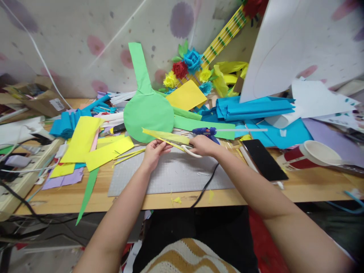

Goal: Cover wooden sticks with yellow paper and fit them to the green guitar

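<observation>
Pinching thin yellow strip point(176, 146) in left hand point(155, 153), above grey mat point(170, 176); gripping scissors point(187, 150) by white handle in right hand point(202, 146). Expecting light, bendy strip, easily creased: pinch softly near end, away from scissors. Likely rigid scissors, best held by handle.

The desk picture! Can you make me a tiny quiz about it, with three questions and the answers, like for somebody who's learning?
1. What does the right hand hold?
2. True or false: in the picture, the phone lies to the left of the cup.
3. Which colour is the round paper?
a) red
b) green
c) purple

Key:
1. Scissors with white handles
2. True
3. b
</observation>
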A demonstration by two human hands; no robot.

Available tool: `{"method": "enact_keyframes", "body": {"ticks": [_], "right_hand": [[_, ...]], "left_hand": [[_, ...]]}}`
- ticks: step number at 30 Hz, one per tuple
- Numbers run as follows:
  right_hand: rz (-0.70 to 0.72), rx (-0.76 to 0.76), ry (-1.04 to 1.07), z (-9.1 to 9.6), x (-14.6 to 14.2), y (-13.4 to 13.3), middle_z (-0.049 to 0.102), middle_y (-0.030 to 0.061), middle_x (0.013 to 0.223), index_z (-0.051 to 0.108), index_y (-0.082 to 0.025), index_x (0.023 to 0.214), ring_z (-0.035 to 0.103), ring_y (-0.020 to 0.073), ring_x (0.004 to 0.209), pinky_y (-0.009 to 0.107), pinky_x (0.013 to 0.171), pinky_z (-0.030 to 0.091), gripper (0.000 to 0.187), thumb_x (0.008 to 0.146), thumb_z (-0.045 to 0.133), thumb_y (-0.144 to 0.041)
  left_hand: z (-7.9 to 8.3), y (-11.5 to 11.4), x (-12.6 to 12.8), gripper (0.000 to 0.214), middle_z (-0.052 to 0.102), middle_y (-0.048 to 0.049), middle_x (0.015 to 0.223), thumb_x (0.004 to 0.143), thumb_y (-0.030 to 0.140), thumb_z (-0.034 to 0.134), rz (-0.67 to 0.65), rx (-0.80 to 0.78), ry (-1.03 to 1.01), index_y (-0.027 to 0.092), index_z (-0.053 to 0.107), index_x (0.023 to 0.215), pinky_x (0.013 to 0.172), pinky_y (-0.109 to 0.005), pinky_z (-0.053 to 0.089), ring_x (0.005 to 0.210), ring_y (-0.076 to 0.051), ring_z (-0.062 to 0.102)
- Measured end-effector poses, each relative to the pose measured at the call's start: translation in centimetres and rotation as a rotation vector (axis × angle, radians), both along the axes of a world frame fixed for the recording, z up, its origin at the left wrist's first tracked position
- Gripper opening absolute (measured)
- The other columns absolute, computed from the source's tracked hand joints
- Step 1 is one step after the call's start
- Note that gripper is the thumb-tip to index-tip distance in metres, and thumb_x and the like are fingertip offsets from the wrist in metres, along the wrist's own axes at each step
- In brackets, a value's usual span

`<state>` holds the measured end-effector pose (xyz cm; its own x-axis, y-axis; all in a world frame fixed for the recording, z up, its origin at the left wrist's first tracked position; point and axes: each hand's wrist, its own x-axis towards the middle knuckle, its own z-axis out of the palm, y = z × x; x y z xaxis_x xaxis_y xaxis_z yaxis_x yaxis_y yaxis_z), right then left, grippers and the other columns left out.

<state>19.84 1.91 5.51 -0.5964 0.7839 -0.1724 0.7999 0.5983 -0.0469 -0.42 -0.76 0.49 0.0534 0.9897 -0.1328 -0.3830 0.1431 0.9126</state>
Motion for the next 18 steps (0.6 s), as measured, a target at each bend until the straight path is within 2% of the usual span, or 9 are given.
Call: {"method": "enact_keyframes", "body": {"ticks": [7,12,18], "right_hand": [[-0.002,-0.070,0.025,0.5,0.6,0.1,0.066,0.0098,0.087,0.062,-0.016,0.095,0.056,0.0176,0.069,0.023,0.052,0.025,0.047,0.080,0.036,-0.052],[-0.010,-0.136,0.023,1.0,0.5,0.2,0.064,0.0091,0.092,0.057,-0.018,0.102,0.056,0.0183,0.072,0.023,0.054,0.027,0.052,0.081,0.030,-0.057],[-0.013,-0.131,0.006,1.1,0.1,0.1,0.064,0.0104,0.090,0.058,-0.017,0.096,0.056,0.0188,0.071,0.024,0.052,0.026,0.053,0.081,0.028,-0.058]], "left_hand": [[0.0,0.0,0.2,0.029,0.068,-0.0085,0.085,0.061,0.030,0.069,-0.022,-0.009,0.029,0.011,0.057,0.081,0.061,-0.024,0.053,0.075,-0.018,0.066],[0.0,-0.1,0.5,0.030,0.068,-0.0081,0.083,0.059,0.029,0.070,-0.001,-0.025,0.024,0.011,0.060,0.081,0.061,-0.024,0.053,0.071,-0.017,0.065],[0.2,-0.2,0.4,0.028,0.067,-0.0077,0.081,0.060,0.026,0.068,0.000,-0.015,-0.002,0.012,0.058,0.082,0.060,-0.025,0.053,0.072,-0.018,0.066]]}}
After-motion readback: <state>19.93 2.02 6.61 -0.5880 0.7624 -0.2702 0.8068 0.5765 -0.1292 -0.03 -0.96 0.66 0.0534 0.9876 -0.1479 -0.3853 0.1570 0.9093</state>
